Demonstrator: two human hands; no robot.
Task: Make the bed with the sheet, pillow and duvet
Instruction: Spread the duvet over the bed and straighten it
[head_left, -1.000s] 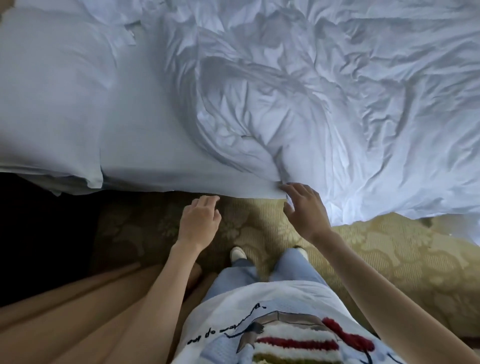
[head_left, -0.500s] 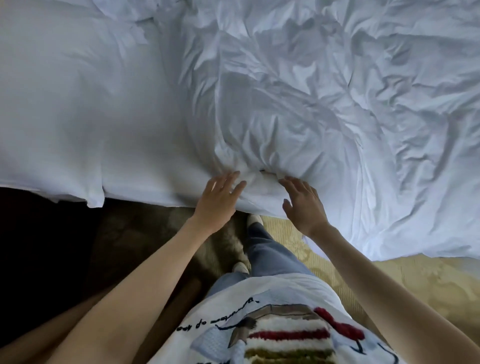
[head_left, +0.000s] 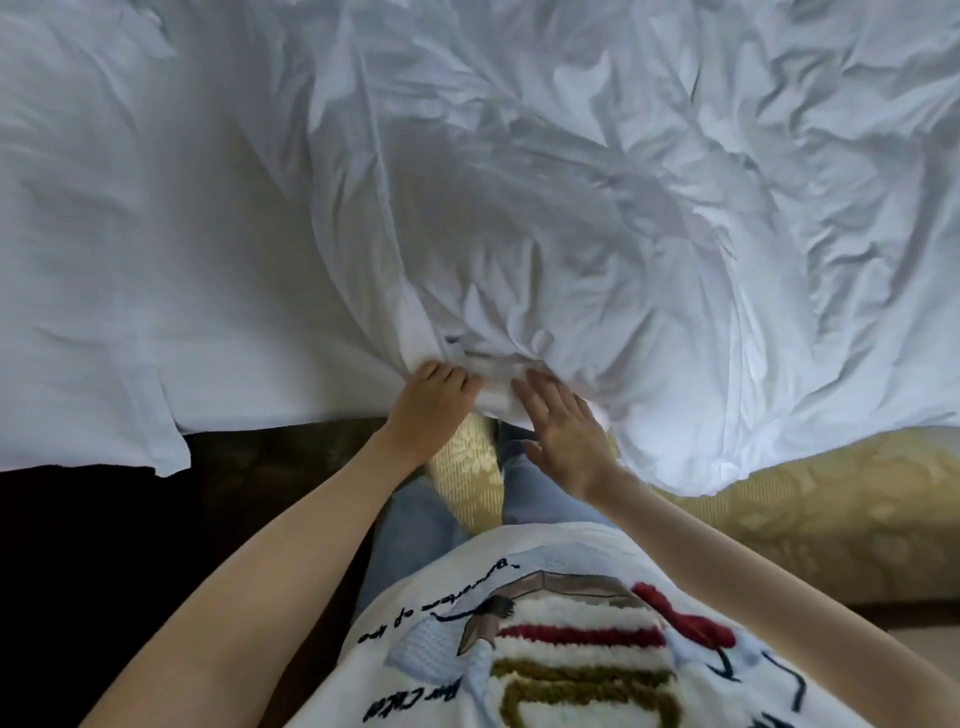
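A crumpled white duvet (head_left: 597, 249) is heaped over the middle and right of the bed, its near edge spilling over the side. At that edge, the left hand (head_left: 428, 402) curls its fingers into a bunched fold of the duvet, grasping it. Just to the right, the right hand (head_left: 563, 436) lies flat with straight fingers against the same fold. A smooth white sheet (head_left: 156, 234) covers the bed's left side. Yellow patterned carpet (head_left: 831, 509) lies below.

Soft daylight from right, wide-angle edge warp.
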